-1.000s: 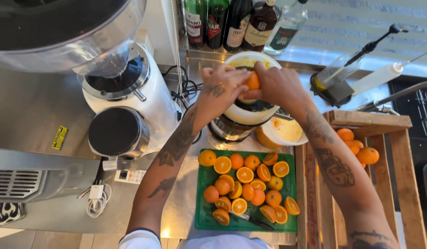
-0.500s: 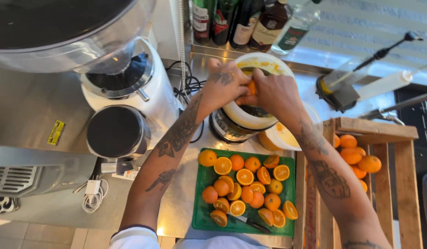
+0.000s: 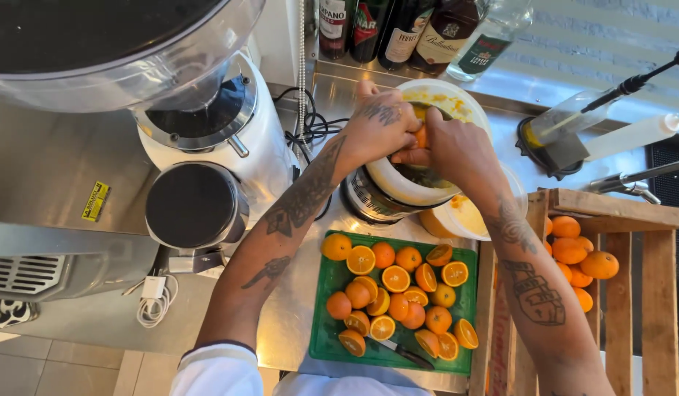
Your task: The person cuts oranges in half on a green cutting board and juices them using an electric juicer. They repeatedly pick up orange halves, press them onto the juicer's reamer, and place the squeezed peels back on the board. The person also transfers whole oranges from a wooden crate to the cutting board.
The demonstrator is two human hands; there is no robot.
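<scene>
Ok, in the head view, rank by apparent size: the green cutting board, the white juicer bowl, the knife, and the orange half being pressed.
1. Green cutting board
2. White juicer bowl
3. Knife
4. Orange half, mostly hidden by both hands, so its rank against the knife is unsure.

Café or bar counter: steel worktop [image 3: 53,176], coffee grinder [image 3: 207,161], liquor bottles [image 3: 398,29], crate of oranges [image 3: 618,249].

Both tattooed forearms stretched forward and angled inward, left hand [image 3: 380,128] and right hand [image 3: 457,150] side by side, backs up, fingers curled down and closed, fingertips nearly meeting between the two palms.
</scene>
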